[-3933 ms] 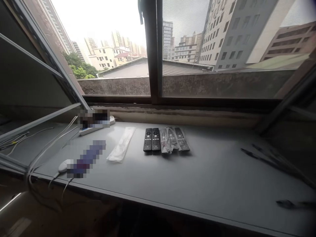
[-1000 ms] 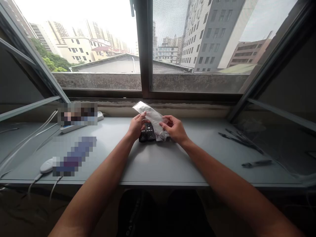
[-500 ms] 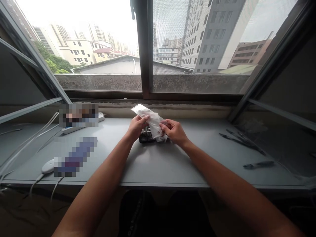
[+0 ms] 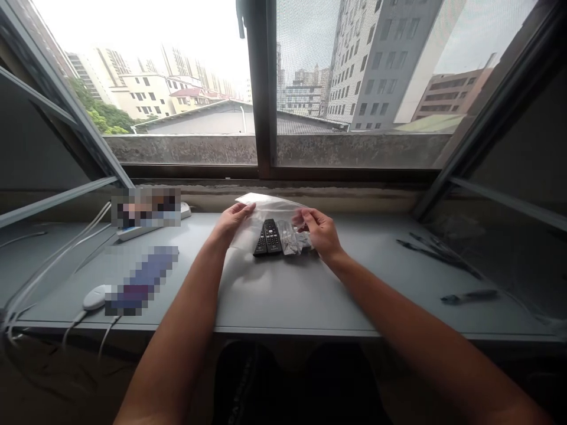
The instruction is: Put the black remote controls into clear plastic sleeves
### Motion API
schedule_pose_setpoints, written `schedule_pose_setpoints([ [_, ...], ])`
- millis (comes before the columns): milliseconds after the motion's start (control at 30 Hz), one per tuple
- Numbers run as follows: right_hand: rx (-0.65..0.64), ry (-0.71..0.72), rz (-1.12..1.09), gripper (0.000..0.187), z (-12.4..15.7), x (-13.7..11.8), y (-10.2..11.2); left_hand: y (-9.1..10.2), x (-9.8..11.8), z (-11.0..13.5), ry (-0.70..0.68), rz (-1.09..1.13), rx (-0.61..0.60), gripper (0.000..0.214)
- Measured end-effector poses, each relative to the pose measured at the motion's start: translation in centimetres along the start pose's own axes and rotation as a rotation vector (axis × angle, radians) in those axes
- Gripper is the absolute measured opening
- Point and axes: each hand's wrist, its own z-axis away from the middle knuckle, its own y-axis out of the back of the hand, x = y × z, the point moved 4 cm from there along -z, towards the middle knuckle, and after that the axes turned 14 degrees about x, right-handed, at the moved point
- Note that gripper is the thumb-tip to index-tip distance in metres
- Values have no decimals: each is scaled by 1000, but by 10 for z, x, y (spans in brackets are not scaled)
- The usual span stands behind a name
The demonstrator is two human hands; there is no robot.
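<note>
A clear plastic bag (image 4: 277, 206) is stretched between my two hands above the desk. My left hand (image 4: 234, 219) pinches its left side, fingers closed. At the bag's right side, my right hand (image 4: 319, 227) grips the plastic between thumb and fingers. Beneath and partly behind the bag, black remote controls (image 4: 272, 237) with rows of small buttons lie side by side on the desk. Just right of them sits crinkled clear plastic wrapping (image 4: 291, 241); what it covers is hard to make out.
On the grey desk (image 4: 292, 301), a power strip (image 4: 150, 229) sits at the back left, near a blurred-out blue item (image 4: 144, 283) and a white round charger (image 4: 95, 297). Dark cables (image 4: 436, 255) lie to the right. A window frame (image 4: 266, 118) rises behind.
My hands have moved apart, the left one leftward, and the bag is now spread wider between them. More of the remote controls shows beneath it.
</note>
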Motion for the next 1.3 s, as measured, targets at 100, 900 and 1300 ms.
schedule_pose_setpoints([
  [100, 53, -61, 2, 56, -3, 7, 1, 35, 4, -12, 1, -164, 186, 56],
  [900, -30, -41, -65, 45, 9, -11, -7, -60, 3, 60, -644, -364, -289, 57],
  [1300, -101, -288, -116, 52, 16, -9, -12, -48, -6, 36, 9, 237, -194, 53],
])
